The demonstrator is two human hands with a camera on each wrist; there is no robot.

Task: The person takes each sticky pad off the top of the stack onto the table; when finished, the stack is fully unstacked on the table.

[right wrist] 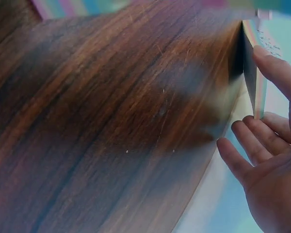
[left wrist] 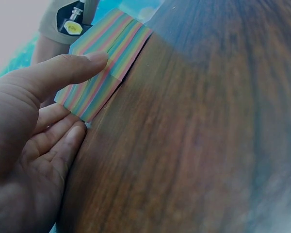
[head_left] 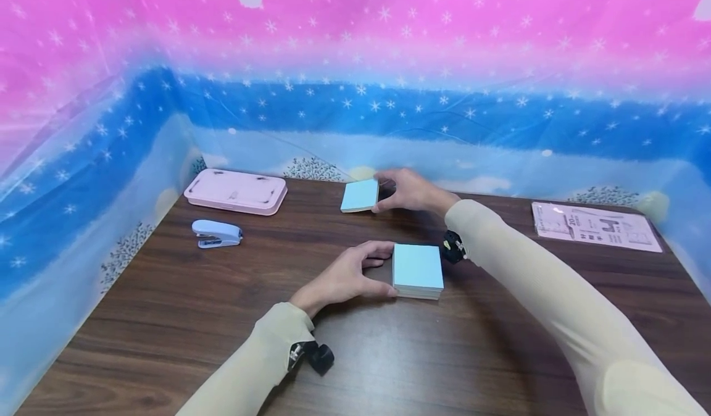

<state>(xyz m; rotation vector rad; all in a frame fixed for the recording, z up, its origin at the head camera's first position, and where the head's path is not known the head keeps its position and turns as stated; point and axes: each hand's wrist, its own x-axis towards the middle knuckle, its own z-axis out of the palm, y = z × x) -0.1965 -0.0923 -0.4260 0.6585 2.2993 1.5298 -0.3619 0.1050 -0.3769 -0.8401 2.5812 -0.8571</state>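
A thick stack of square sticky note pads (head_left: 418, 266), pale blue on top, sits in the middle of the table. My left hand (head_left: 350, 273) grips it from the left, thumb at the near corner and fingers at the far one. Striped, multicoloured paper edges of the stack (left wrist: 106, 63) show in the left wrist view. Farther back, my right hand (head_left: 410, 190) pinches a thinner sticky note pad (head_left: 360, 195) by its right edge. In the right wrist view that pad (right wrist: 260, 92) is between thumb and fingers, its dark underside showing above the wood.
A pink case (head_left: 236, 191) lies at the back left, with a light blue stapler (head_left: 217, 234) in front of it. At the right is a flat pink printed package (head_left: 597, 226). A patterned cloth (head_left: 355, 107) hangs behind the wooden table (head_left: 166, 329).
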